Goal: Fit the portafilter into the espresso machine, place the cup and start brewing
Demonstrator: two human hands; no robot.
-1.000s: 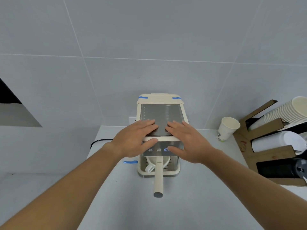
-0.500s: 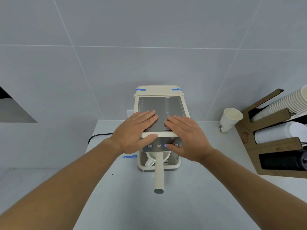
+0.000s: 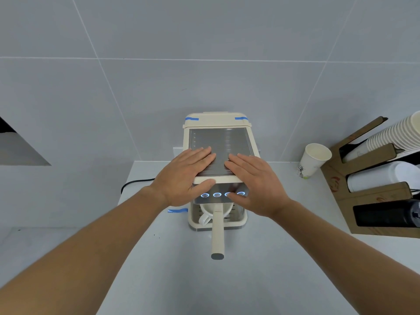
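Two hands steady an espresso machine as its buttons glow, cup and portafilter in place

The left hand (image 3: 185,178) and right hand (image 3: 252,180) lie flat and open on the metal top of the cream espresso machine (image 3: 218,142), each grip spread and holding nothing; the right thumb rests at the lit blue buttons (image 3: 217,195); the portafilter (image 3: 217,235) sits under the front panel, its long handle pointing toward the wearer over the tabletop (image 3: 261,269); the white cup (image 3: 205,215) stands on the drip tray beneath it. The machine looks light enough to slide, so palms on top suit it; the portafilter is stiff, best taken by its handle; the cup seems fragile, best held by its side handle. A paper cup (image 3: 312,161) stands well apart at right.
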